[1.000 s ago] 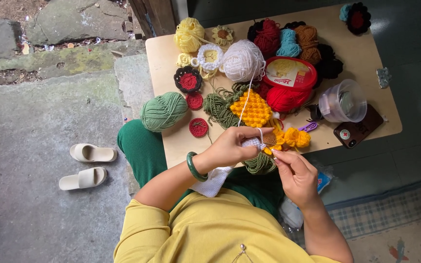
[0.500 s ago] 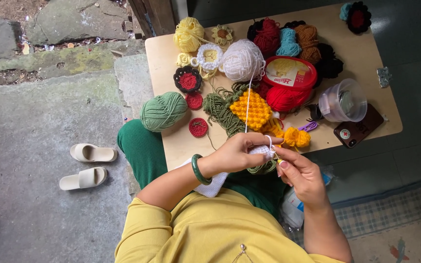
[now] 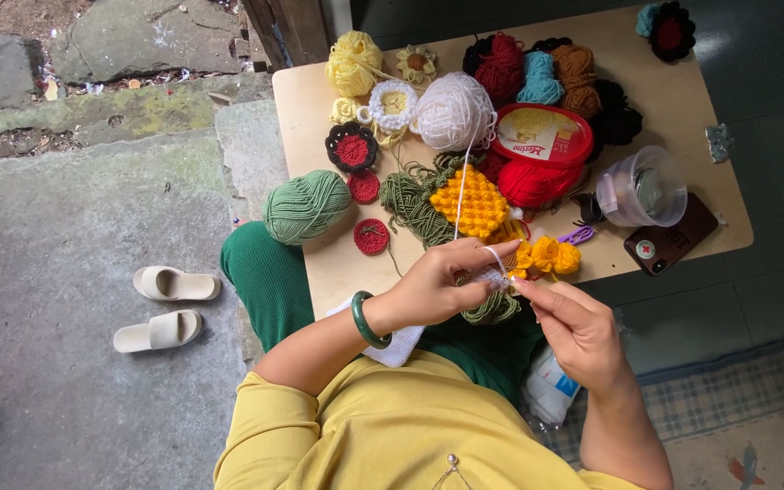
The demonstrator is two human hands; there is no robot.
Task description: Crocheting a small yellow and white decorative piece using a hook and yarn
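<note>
STEP: mid-stitch, crocheting small white piece (image 3: 492, 277) at table's 6 o'clock edge | LEFT: left hand (image 3: 437, 290) pinching piece, white strand (image 3: 461, 186) running to white yarn ball (image 3: 453, 111) at 12 o'clock | RIGHT: right hand (image 3: 578, 331) closed, apparently on hook, hook hidden | NEXT: likely needs steady strand tension

head view | looks steeply down | near hands (image 3: 501, 299) | table (image 3: 310, 100) ahead
</note>
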